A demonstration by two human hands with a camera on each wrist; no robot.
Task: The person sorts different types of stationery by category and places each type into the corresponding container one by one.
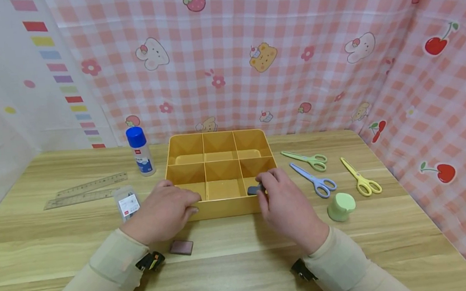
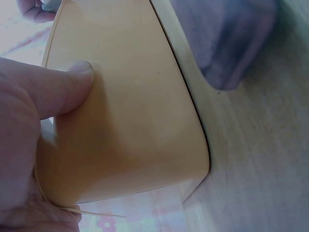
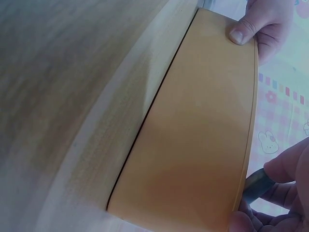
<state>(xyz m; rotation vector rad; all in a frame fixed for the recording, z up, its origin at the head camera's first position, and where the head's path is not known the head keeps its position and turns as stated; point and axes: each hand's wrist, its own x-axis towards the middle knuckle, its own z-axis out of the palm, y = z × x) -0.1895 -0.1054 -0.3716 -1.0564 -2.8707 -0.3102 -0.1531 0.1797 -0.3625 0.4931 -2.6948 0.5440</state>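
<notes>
A yellow organizer box (image 1: 227,207) with two rows of compartments stands on the table. At its front left corner my left hand (image 1: 161,211) grips the wall, with the thumb pressed flat on the outside, as the left wrist view shows. My right hand (image 1: 286,203) is at the front right corner and pinches a small dark grey eraser (image 1: 253,190). In the head view the eraser overlaps the front right compartment; the right wrist view shows the eraser (image 3: 258,186) right at the rim between thumb and fingers. Below my left hand lies a purplish-brown eraser (image 1: 181,247).
Left of the box are a glue bottle (image 1: 143,159) with a blue cap, two clear rulers (image 1: 82,197) and a small clear pack (image 1: 126,202). To the right lie green (image 1: 312,160), blue (image 1: 318,184) and yellow scissors (image 1: 363,182), and a light green object (image 1: 341,206). Checkered curtains (image 1: 226,71) hang behind.
</notes>
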